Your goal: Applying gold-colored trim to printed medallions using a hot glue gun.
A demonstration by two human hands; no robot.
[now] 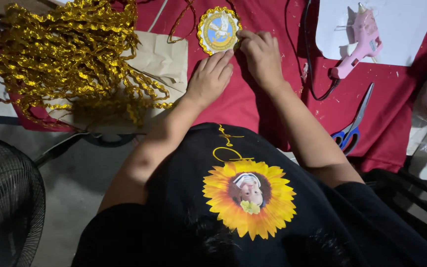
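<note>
A round badge (pixel 218 29) with a white bird on blue and a gold wavy trim around its edge lies on the red cloth (pixel 253 99). My left hand (pixel 210 76) rests flat on the cloth just below the badge, fingertips touching its lower edge. Fingers of my right hand (pixel 261 52) pinch the gold trim at the badge's right edge. A strand of gold trim (pixel 181 20) runs off to the left of the badge.
A big tangle of gold wavy ribbon (pixel 70 54) lies on a brown paper bag (pixel 161 57) at left. A pink glue gun (pixel 359 42) rests on white card (pixel 401 24), its black cord (pixel 310 59) beside it. Blue-handled scissors (pixel 354 123) lie at right. A black fan (pixel 6 198) stands lower left.
</note>
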